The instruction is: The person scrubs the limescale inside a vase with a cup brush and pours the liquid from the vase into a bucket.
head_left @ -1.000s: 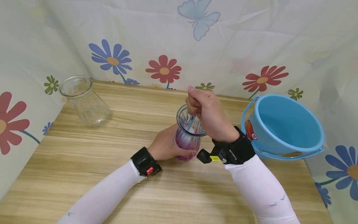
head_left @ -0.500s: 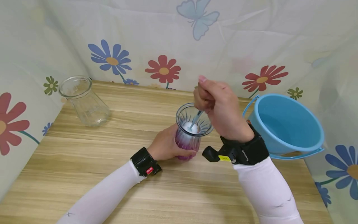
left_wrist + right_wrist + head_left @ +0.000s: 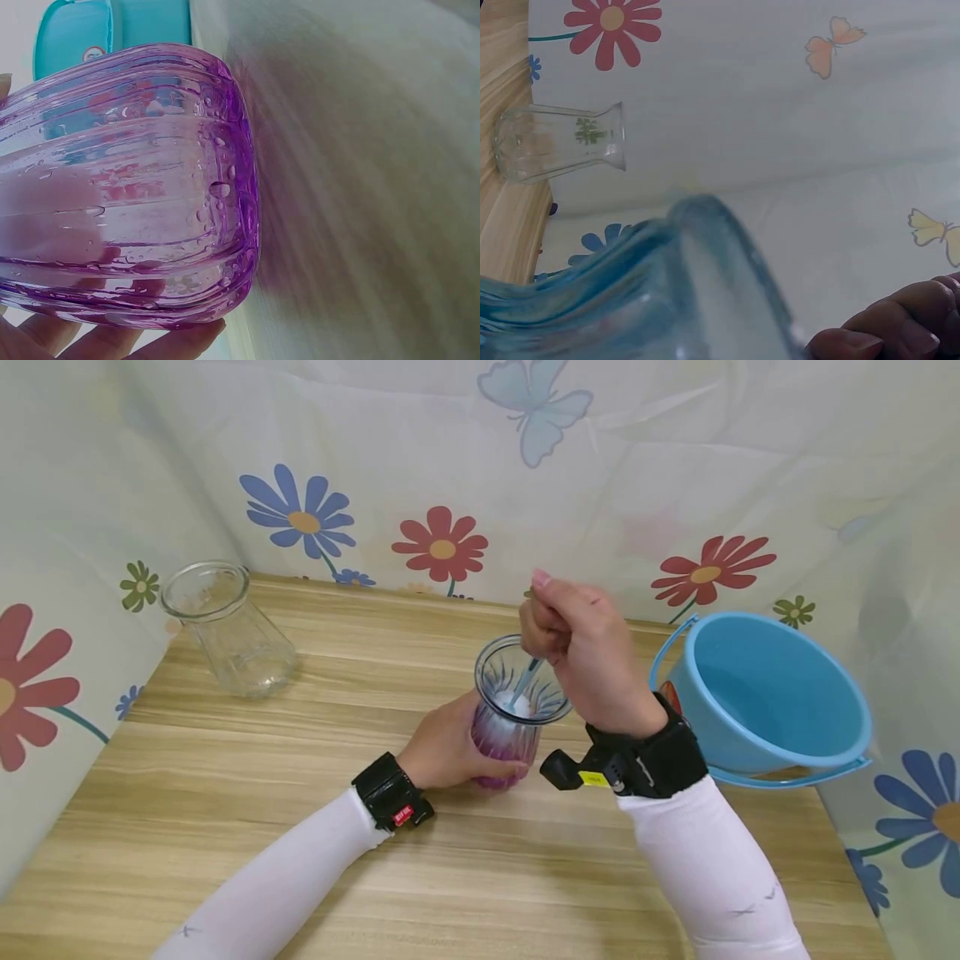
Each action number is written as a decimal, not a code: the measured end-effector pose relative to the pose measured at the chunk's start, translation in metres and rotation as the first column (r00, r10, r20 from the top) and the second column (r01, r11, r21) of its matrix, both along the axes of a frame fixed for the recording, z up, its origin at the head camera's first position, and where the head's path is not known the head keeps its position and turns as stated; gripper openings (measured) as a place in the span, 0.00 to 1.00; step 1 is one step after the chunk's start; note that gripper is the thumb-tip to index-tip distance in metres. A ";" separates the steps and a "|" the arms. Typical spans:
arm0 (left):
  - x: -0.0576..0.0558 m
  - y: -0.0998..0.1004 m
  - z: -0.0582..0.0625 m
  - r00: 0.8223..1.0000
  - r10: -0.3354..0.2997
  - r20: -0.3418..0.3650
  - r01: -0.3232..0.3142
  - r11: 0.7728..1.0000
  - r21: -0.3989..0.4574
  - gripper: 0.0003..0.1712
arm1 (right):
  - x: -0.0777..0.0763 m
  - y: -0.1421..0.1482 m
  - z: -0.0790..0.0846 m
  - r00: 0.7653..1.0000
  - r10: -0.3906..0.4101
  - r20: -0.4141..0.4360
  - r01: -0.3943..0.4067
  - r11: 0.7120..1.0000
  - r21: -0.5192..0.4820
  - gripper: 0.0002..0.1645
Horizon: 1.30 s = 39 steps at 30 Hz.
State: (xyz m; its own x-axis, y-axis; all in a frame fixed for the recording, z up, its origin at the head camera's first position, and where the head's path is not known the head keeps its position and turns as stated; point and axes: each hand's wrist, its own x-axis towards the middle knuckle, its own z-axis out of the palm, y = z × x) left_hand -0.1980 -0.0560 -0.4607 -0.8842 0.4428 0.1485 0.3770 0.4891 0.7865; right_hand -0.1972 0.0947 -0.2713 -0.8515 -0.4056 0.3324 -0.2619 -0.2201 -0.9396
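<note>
A ribbed glass vase (image 3: 495, 747), bluish at the rim and purple below, stands on the table in the head view. My left hand (image 3: 442, 743) grips its lower body from the left side. Curled above its mouth, my right hand (image 3: 581, 643) holds the thin blue handle of a bottle brush (image 3: 525, 683). The brush's white, sponge-like head is inside the vase and shows faintly through the glass in the left wrist view. Water drops dot the vase wall (image 3: 172, 187) there. In the right wrist view, the blurred rim (image 3: 727, 270) lies near my right fingers (image 3: 907, 330).
A clear glass vase (image 3: 247, 652) stands at the back left of the wooden table (image 3: 360, 893). To the right is a light blue bucket (image 3: 765, 693) with its handle hanging down. A flower-printed curtain (image 3: 600, 518) encloses the back and sides.
My right hand has risen and shifted right from the vase mouth, lifting the brush so more of its handle and white head show. My left hand and the vase have stayed put.
</note>
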 end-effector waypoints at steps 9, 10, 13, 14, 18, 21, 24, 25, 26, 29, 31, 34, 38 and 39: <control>-0.001 0.001 0.001 1.000 -0.007 0.017 0.007 1.000 0.016 0.55 | -0.007 -0.003 -0.018 1.000 -0.025 0.004 0.025 0.999 0.035 0.30; -0.001 0.001 0.001 1.000 -0.008 0.018 0.008 1.000 0.017 0.55 | -0.007 -0.004 -0.018 1.000 -0.025 0.002 0.025 0.999 0.048 0.30; -0.002 0.000 0.001 1.000 -0.011 0.019 0.010 1.000 0.022 0.55 | -0.008 -0.005 -0.019 1.000 -0.030 -0.007 0.030 0.993 0.111 0.30; -0.002 0.000 0.001 1.000 -0.010 0.020 0.010 1.000 0.023 0.55 | -0.008 -0.005 -0.020 1.000 -0.027 -0.007 0.027 0.991 0.133 0.31; -0.003 -0.001 0.002 1.000 -0.007 0.025 0.006 1.000 0.019 0.56 | -0.008 -0.007 -0.019 1.000 0.004 -0.016 0.000 0.977 0.215 0.30; -0.003 -0.001 0.002 1.000 -0.005 0.028 0.005 1.000 0.015 0.55 | -0.007 -0.008 -0.018 0.999 0.037 -0.023 -0.030 0.968 0.249 0.30; -0.003 -0.001 0.002 1.000 -0.007 0.026 0.007 1.000 0.020 0.55 | -0.005 -0.009 -0.017 0.998 0.066 -0.020 -0.058 0.960 0.274 0.30; -0.003 -0.001 0.002 1.000 -0.008 0.024 0.007 1.000 0.022 0.55 | -0.005 -0.009 -0.017 0.997 0.073 -0.021 -0.064 0.957 0.285 0.30; -0.003 -0.001 0.001 1.000 -0.009 0.025 0.008 1.000 0.024 0.55 | -0.005 -0.008 -0.016 0.997 0.080 -0.021 -0.070 0.953 0.293 0.30; -0.003 -0.001 0.001 1.000 -0.011 0.026 0.010 1.000 0.025 0.55 | -0.005 -0.007 -0.016 0.995 0.097 -0.018 -0.087 0.945 0.314 0.30; -0.002 -0.001 0.001 0.999 -0.012 0.031 0.011 1.000 0.021 0.55 | -0.004 -0.005 -0.015 0.994 0.105 -0.015 -0.094 0.942 0.323 0.30; -0.002 0.000 0.000 0.999 -0.012 0.036 0.011 1.000 0.020 0.55 | -0.003 -0.003 -0.014 0.996 0.094 -0.007 -0.087 0.943 0.320 0.30; -0.002 0.000 0.000 0.999 -0.010 0.033 0.010 1.000 0.023 0.56 | -0.001 -0.001 -0.013 0.999 0.040 -0.012 -0.035 0.958 0.285 0.30; -0.002 0.000 0.000 0.999 -0.010 0.031 0.009 1.000 0.023 0.56 | -0.001 -0.001 -0.012 1.000 0.026 -0.010 -0.022 0.964 0.267 0.30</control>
State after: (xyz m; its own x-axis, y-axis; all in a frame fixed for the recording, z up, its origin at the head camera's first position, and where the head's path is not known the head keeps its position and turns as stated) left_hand -0.1997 -0.0564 -0.4608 -0.8843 0.4482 0.1311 0.3567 0.4671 0.8091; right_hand -0.1981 0.0937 -0.2830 -0.8365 -0.5014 0.2209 -0.2728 0.0315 -0.9615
